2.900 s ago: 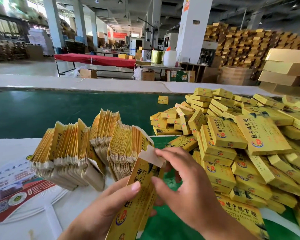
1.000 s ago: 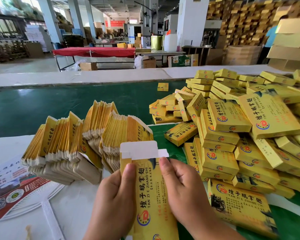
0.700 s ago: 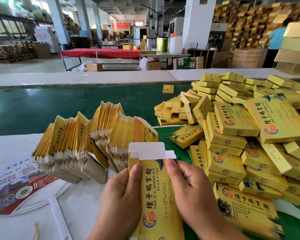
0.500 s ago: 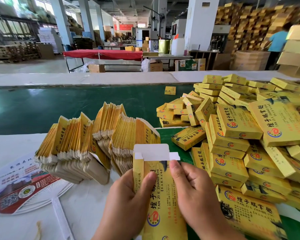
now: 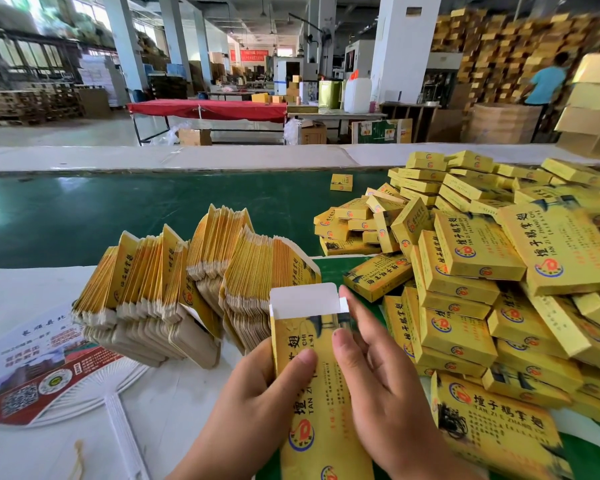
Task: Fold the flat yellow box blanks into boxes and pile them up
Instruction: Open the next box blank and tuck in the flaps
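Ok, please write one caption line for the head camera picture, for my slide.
Both hands, left hand and right hand, hold a yellow box blank, white flap up, between stacked blanks and folded boxes.

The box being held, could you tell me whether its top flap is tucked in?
Not tucked: the box's white top flap stands up, open.
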Motion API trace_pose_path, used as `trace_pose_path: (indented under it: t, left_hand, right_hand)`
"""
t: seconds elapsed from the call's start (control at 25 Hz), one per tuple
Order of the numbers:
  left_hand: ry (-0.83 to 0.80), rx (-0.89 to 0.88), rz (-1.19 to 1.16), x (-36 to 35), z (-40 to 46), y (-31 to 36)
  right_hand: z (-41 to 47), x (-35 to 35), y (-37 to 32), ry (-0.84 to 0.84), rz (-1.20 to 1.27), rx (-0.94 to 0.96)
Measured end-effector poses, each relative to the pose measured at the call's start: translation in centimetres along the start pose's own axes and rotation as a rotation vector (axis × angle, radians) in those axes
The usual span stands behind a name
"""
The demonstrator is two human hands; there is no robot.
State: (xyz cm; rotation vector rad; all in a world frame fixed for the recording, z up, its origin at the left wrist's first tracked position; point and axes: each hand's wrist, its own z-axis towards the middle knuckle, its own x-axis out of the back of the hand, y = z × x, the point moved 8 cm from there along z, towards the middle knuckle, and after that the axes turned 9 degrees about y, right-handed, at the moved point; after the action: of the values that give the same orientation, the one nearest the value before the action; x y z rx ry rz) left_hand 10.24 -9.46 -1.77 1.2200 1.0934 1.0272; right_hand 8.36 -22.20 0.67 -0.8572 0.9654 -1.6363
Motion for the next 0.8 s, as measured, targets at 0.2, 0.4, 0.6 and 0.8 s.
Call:
trace_pose_path:
  t: [0.2, 0.4, 0.6, 0.8]
  left_hand:
    - [-0.016, 0.03, -0.173, 0.29, 0.08, 0.07]
    - [-0.083, 0.016, -0.168, 0.25, -0.12, 0.53]
    - [-0.099, 0.008, -0.145, 0.38, -0.02, 0.45]
    - [-0.131, -0.023, -0.073, -0.03, -0.32, 0.66]
  right_hand:
    - [0.08, 0.71, -1.14, 0.041, 0.053, 0.079]
    - [0.32, 0.58, -0.78, -0.049, 0.111, -0.012]
    - [0.36, 0.5, -0.86, -0.093, 0.137, -0.022]
    - [0.73, 0.91, -1.05, -0.101, 0.138, -0.017]
